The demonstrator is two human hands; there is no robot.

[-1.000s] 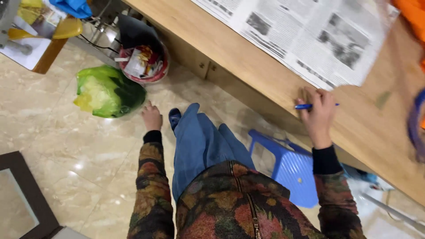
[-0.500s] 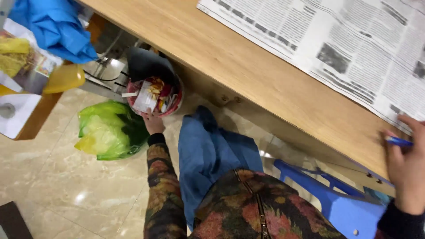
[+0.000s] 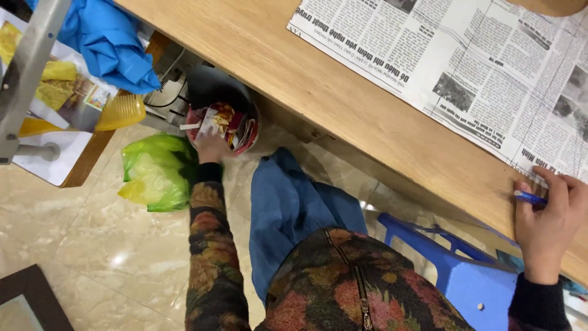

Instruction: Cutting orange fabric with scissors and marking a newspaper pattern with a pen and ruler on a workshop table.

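Wastebasket [image 3: 228,125] is tucked under the edge of the wooden table [image 3: 343,98], a small dark bin stuffed with red and white wrappers, and your left hand [image 3: 211,147] is down at its rim with the fingers curled into the trash, though I can't tell if they've actually pinched anything because the back of the hand covers them. If you're digging in there, I'd say brace the bin against the table's underside so it doesn't tip, and pull wrappers straight up rather than dragging them over the rim. Mind the green plastic bag [image 3: 156,171] sitting just beside the bin on the marble floor, on the side away from the table's long edge. Your right hand [image 3: 548,214] is up on the tabletop, fingers closed around a blue pen [image 3: 530,197], right at the corner of the newspaper [image 3: 465,73] spread over the table. Honestly, keep that pen hand planted, it steadies you while you lean. Hard to see: how deep the bin goes, what's under the top layer, and the blue plastic stool [image 3: 465,276] beneath the table is partly covered by your patterned jacket.
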